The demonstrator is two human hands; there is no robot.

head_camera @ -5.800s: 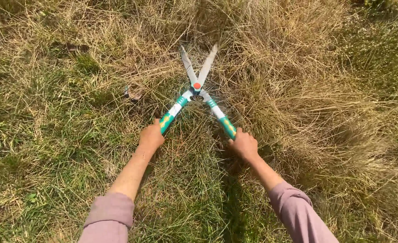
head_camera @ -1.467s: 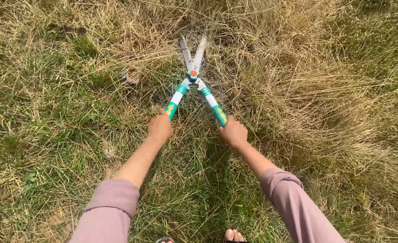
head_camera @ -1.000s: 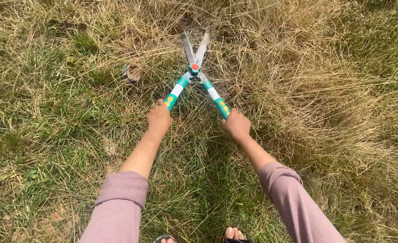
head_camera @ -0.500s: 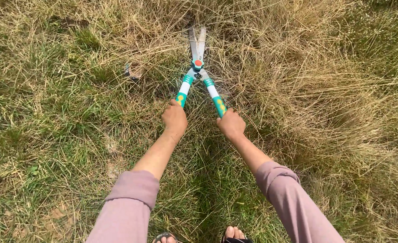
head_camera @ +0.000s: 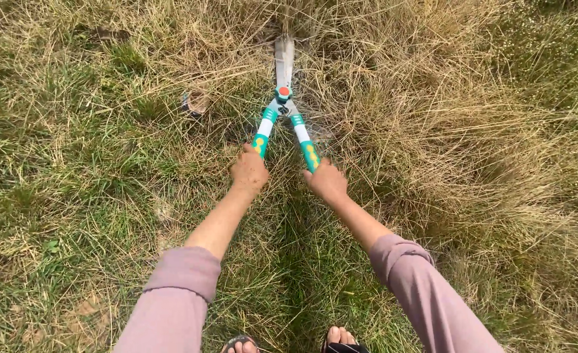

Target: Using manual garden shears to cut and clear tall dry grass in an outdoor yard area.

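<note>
Dry, straw-coloured grass (head_camera: 433, 131) covers the far and right parts of the ground, long and matted; greener, shorter grass (head_camera: 73, 170) lies to the left and near the feet. Sunlight is strong, with a dark shadow on the turf between the arms.

Hedge shears (head_camera: 284, 98) lie in the far centre of the view, pointing away from the person. Blades (head_camera: 283, 59) are closed together, flat against each other, tips buried in the dry tuft. An orange pivot bolt (head_camera: 283, 91) sits where the blades meet the handles. Handles are white and teal with yellow marks, spreading into a narrow V toward the person.

Left hand (head_camera: 249, 171) is closed round the end of the left handle (head_camera: 261, 138), knuckles up. Right hand (head_camera: 328, 182) is closed round the end of the right handle (head_camera: 306, 147) in the same way. The hands are near each other but not touching.

Both arms are stretched forward, mauve sleeves (head_camera: 177, 294) pushed up below the elbow.

A small round brownish object (head_camera: 196, 102) sits in the grass just left of the shears; its kind cannot be told.

Toes in dark sandals (head_camera: 341, 340) show at the near edge.
</note>
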